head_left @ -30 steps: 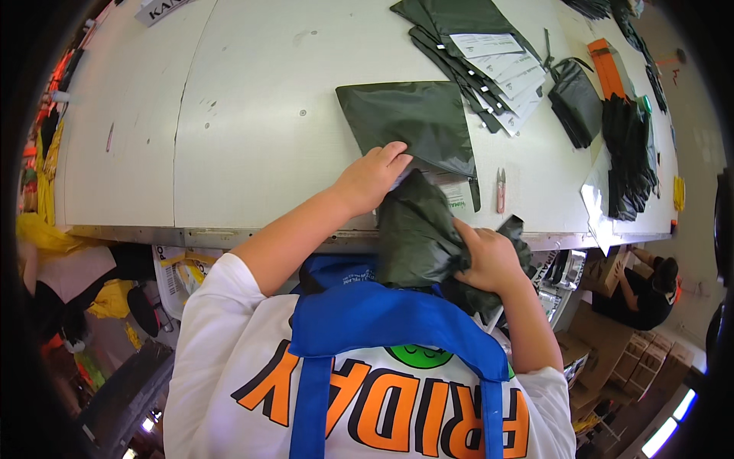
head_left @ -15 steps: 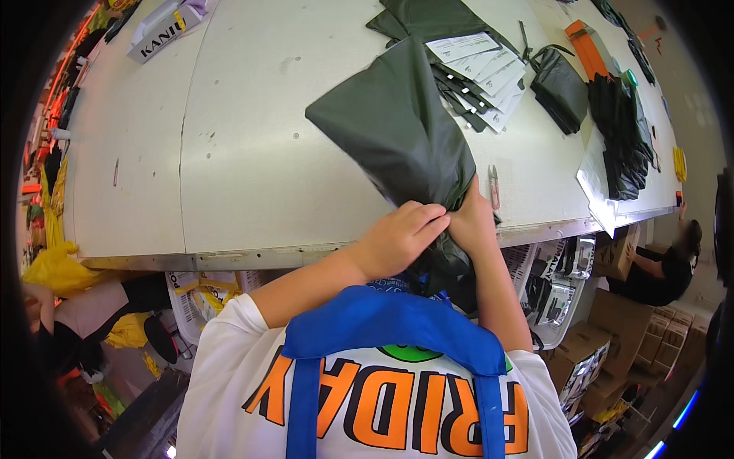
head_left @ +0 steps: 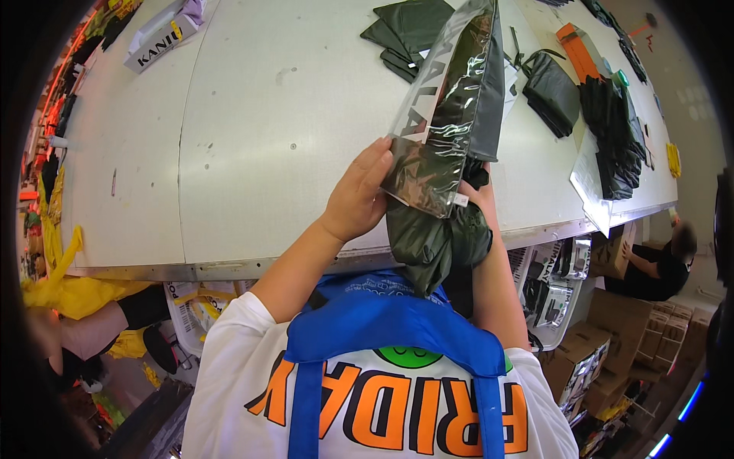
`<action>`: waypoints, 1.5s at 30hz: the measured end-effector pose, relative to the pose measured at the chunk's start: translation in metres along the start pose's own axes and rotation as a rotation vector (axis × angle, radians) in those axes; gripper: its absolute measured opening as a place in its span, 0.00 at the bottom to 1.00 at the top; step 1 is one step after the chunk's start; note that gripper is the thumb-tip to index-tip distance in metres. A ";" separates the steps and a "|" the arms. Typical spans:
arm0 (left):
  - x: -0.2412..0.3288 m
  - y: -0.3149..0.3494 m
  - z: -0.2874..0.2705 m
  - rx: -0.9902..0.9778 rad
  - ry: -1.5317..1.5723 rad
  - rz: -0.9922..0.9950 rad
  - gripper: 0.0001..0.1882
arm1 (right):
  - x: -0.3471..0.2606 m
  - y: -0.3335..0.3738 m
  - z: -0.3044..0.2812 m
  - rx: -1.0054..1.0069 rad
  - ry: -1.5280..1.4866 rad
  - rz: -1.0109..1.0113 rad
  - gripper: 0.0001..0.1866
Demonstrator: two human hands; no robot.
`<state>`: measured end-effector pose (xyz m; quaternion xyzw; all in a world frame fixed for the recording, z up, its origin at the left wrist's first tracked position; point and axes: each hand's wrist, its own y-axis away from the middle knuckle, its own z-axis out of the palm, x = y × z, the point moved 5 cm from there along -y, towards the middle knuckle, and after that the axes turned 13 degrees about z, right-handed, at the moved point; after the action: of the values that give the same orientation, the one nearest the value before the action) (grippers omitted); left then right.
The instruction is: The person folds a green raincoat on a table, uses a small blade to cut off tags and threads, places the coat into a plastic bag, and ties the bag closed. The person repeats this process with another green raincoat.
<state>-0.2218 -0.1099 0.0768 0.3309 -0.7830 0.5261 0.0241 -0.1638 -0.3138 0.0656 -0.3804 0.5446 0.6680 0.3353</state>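
A long dark pouch with a glossy clear plastic face (head_left: 437,141) is raised over the table's near edge in front of me. My left hand (head_left: 358,191) grips its lower left side, fingertips on the plastic. On the other side, my right hand (head_left: 480,200) is closed at the pouch's lower end, partly hidden behind it. Dark green fabric (head_left: 428,249) hangs crumpled below the pouch and against my right hand. Whether that fabric is joined to the pouch I cannot tell.
Folded dark green pieces (head_left: 409,34) lie on the white table (head_left: 252,153). To the right are a dark pouch (head_left: 552,92), an orange box (head_left: 579,50) and black fabric (head_left: 612,138). A white box (head_left: 162,34) stands far left. Another person (head_left: 665,264) works at right beside cartons.
The dark green pouch has been turned, now showing its clear plastic face. My left hand has moved up and left onto its side, and green fabric bulges out lower down.
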 end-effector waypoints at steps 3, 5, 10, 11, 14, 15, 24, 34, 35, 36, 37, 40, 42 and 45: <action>-0.019 0.000 -0.003 -0.022 -0.127 -0.082 0.44 | 0.000 -0.004 -0.003 0.032 0.085 -0.055 0.38; -0.022 -0.004 -0.003 -0.005 -0.016 -0.169 0.39 | -0.012 0.008 0.011 0.067 0.168 -0.056 0.38; 0.014 -0.015 0.003 -0.046 -0.095 -0.131 0.30 | 0.013 -0.031 -0.024 0.292 0.357 -0.115 0.34; 0.016 -0.015 0.004 -0.059 -0.097 -0.141 0.30 | 0.012 -0.029 -0.023 0.162 0.215 -0.205 0.27; 0.012 -0.019 -0.003 -0.045 0.042 -0.275 0.31 | 0.012 -0.016 -0.010 0.000 -0.212 0.045 0.21; 0.010 -0.016 -0.004 -0.039 0.036 -0.263 0.32 | 0.007 -0.008 -0.002 0.020 -0.245 0.074 0.21; -0.035 0.022 0.015 0.075 0.358 -0.684 0.34 | 0.003 -0.003 -0.013 0.117 0.595 -0.401 0.18; -0.013 0.110 0.028 -0.196 0.735 -0.942 0.18 | 0.042 -0.045 -0.026 0.199 0.771 -0.381 0.19; -0.026 0.115 0.028 -0.164 0.924 -1.071 0.20 | 0.042 -0.042 -0.030 0.217 0.784 -0.419 0.19; -0.041 0.119 0.032 0.117 1.155 -1.283 0.25 | 0.044 -0.040 -0.031 0.236 0.797 -0.457 0.19; -0.036 0.111 0.037 0.183 1.254 -1.274 0.27 | 0.057 -0.050 -0.036 0.310 0.815 -0.453 0.19; -0.003 0.093 0.068 0.223 1.147 -1.186 0.34 | 0.047 -0.058 -0.008 0.447 1.004 -0.389 0.22; 0.034 0.091 0.073 0.256 1.497 -1.367 0.36 | 0.038 -0.047 -0.004 0.400 0.913 -0.354 0.21; 0.029 0.107 0.064 0.278 1.700 -1.384 0.33 | 0.028 -0.034 0.020 0.328 0.794 -0.202 0.17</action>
<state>-0.2828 -0.1536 -0.0266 0.2280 -0.0910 0.5382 0.8063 -0.1509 -0.2870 0.0278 -0.6004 0.6903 0.3388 0.2196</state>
